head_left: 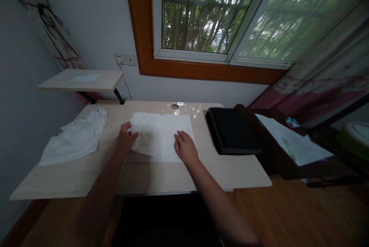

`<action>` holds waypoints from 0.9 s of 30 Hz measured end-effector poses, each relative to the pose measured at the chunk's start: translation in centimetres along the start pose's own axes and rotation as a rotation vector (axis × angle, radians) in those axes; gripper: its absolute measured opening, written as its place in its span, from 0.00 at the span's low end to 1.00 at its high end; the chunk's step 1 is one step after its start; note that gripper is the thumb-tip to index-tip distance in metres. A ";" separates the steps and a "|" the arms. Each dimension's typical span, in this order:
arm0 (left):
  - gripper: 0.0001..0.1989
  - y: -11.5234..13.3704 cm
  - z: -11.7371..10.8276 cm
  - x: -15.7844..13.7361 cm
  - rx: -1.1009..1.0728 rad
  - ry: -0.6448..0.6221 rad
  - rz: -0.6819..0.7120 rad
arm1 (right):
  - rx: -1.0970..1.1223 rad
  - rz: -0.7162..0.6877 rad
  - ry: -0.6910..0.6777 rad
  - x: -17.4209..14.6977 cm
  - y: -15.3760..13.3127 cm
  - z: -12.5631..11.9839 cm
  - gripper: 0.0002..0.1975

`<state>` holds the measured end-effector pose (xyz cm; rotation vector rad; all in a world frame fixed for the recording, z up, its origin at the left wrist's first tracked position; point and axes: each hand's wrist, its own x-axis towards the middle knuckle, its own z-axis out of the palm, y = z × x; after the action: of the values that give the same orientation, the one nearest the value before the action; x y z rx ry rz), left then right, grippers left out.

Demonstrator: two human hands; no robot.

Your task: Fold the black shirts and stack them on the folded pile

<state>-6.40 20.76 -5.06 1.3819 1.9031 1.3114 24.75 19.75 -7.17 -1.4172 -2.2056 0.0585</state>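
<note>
A white cloth [160, 135] lies spread flat in a rough rectangle on the desk, with faint creases and a slightly raised fold at its lower left. My left hand [127, 136] is at the cloth's left edge, thumb and fingers apart, touching it. On the right part of the cloth rests my right hand [185, 147], palm down with its fingers stretched out. Farther left, a crumpled heap of white fabric [77, 135] lies on the desk.
A black folder-like case [233, 130] lies on the pale wooden desk [173, 178] at the right. A small raised shelf [106, 79] stands at the back left. Papers [294, 143] lie on a dark surface beyond the desk's right side. A window [201, 12] is behind.
</note>
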 end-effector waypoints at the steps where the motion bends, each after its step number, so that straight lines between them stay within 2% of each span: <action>1: 0.33 0.8 0.5 0.3 0.017 0.022 0.045 | 0.003 -0.001 0.003 0.0 0.0 0.0 0.18; 3: 0.32 2.6 1.6 0.4 0.048 0.049 0.171 | 0.009 -0.002 0.008 0.0 0.0 -0.1 0.18; 6: 0.32 5.6 3.8 -0.3 0.071 -0.013 0.380 | 0.026 0.003 0.009 0.0 0.1 0.0 0.18; 9: 0.33 8.6 6.5 -2.1 0.060 -0.169 0.580 | 0.057 0.002 0.018 0.1 0.2 -0.1 0.19; 12: 0.35 11.4 8.7 -4.8 -0.017 -0.370 0.644 | 0.103 0.004 0.016 0.2 0.5 -0.1 0.21; 15: 0.31 13.8 9.4 -7.5 -0.068 -0.558 0.752 | 0.193 0.063 -0.005 0.2 0.9 -0.1 0.19; 17: 0.27 14.6 8.9 -8.6 -0.078 -0.619 0.813 | 0.238 0.107 -0.005 0.2 1.2 0.0 0.18; 19: 0.23 14.2 8.2 -8.8 -0.068 -0.613 0.829 | 0.269 0.161 0.034 0.2 1.3 0.0 0.20; 21: 0.20 12.5 7.3 -8.2 -0.021 -0.562 0.801 | 0.344 0.250 0.102 0.1 1.4 -0.1 0.22; 24: 0.17 8.3 5.9 -7.0 0.116 -0.470 0.725 | 0.477 0.368 0.169 0.0 1.3 -0.5 0.24; 27: 0.17 4.0 4.8 -6.7 0.271 -0.464 0.687 | 0.512 0.367 0.145 0.1 1.2 -0.8 0.23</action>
<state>1.93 16.98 -4.83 2.3750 1.3641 0.8745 26.09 20.20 -6.83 -1.4445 -1.6301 0.5843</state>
